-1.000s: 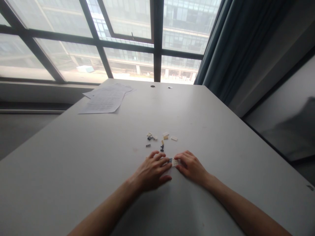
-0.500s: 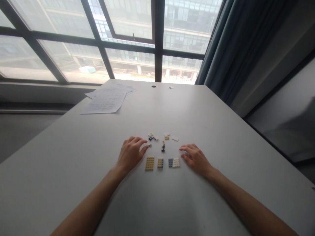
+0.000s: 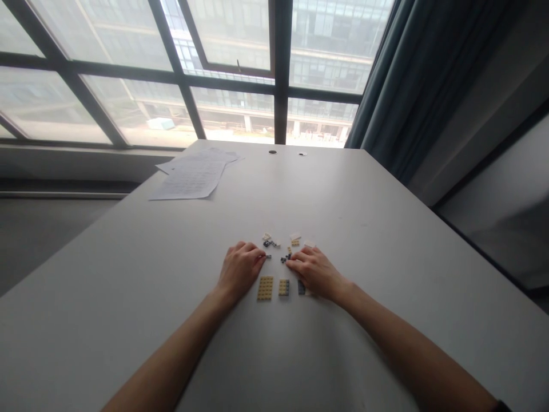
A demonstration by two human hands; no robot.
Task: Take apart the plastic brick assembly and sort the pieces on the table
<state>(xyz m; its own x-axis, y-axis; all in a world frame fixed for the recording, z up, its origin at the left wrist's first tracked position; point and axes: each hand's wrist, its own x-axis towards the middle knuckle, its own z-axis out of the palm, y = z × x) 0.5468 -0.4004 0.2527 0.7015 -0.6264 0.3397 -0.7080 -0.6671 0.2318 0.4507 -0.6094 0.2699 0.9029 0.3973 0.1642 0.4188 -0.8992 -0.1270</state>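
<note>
White tabletop (image 3: 171, 257) is lit by a wide window (image 3: 238, 34). By the left hand (image 3: 241, 268), a small grey brick (image 3: 269, 257) is pinched at its end and could slip; whether the dark pieces (image 3: 283, 260) at the right hand (image 3: 315, 270) are gripped cannot be told. A grey plate (image 3: 301, 287), partly hidden by that hand, could be nudged by a lowered palm.

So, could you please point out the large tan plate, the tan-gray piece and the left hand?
Large tan plate (image 3: 265, 288): head view, middle of its studded top.
Tan-gray piece (image 3: 283, 287): head view, middle of its top.
Left hand (image 3: 241, 265): head view, back of the hand.
</note>
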